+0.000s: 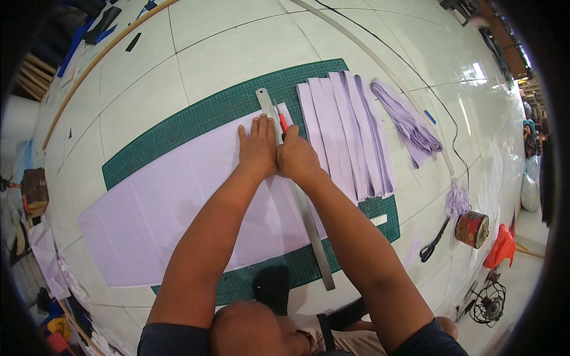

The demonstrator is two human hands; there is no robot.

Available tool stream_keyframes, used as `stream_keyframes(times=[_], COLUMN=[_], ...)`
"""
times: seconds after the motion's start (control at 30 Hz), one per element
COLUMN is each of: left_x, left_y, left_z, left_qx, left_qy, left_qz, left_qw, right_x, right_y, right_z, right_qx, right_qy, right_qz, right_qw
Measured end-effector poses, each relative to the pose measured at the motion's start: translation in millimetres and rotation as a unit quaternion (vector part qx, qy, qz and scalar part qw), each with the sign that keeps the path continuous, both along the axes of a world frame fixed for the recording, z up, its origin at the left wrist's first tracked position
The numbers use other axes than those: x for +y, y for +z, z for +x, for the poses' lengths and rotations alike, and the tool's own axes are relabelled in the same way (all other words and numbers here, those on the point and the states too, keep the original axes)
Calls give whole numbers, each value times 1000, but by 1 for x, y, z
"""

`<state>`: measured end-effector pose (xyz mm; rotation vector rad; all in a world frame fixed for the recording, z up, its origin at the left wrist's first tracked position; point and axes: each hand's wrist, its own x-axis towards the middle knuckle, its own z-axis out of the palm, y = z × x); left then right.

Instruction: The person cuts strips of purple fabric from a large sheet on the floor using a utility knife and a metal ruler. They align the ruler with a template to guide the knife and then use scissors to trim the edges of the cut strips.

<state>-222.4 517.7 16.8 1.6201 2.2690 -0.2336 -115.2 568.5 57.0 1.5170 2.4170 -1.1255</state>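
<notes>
My left hand (pixel 256 142) lies flat with its fingers stretched, pressing a long steel ruler (pixel 314 237) onto a folded sheet of lilac fabric (pixel 178 202). Closed around a red cutter knife (pixel 283 123), my right hand (pixel 298 155) rests against the ruler's right side, near its far end. The knife's lower part is hidden in the fist. Fabric and ruler lie across a green cutting mat (pixel 178 130), with both ruler ends reaching past the cloth. Right of my right hand, several cut lilac strips (pixel 350 142) lie side by side, partly over the mat.
A lilac fabric bundle (pixel 409 124) lies on the tiled floor at the right. Beyond it are black scissors (pixel 435 240), a round tin (pixel 472 229) and a red plastic bag (pixel 500 246). A dark cable (pixel 409 65) and a long wooden strip (pixel 89 71) cross the floor.
</notes>
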Motion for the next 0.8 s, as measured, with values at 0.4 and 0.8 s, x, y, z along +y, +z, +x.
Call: stream_keyframes(times=[0.4, 0.8], left_x=[1, 9], left_y=[17, 32], left_z=[-1, 7], left_qx=[-52, -4], left_qy=[0, -23], left_qz=[-31, -64], left_qw=[998, 998], right_x=[5, -27], right_y=[-12, 6], right_z=[-7, 51], right_qx=[-19, -45], right_qy=[-9, 26], right_qz=[-3, -50], right_qw=[1000, 997])
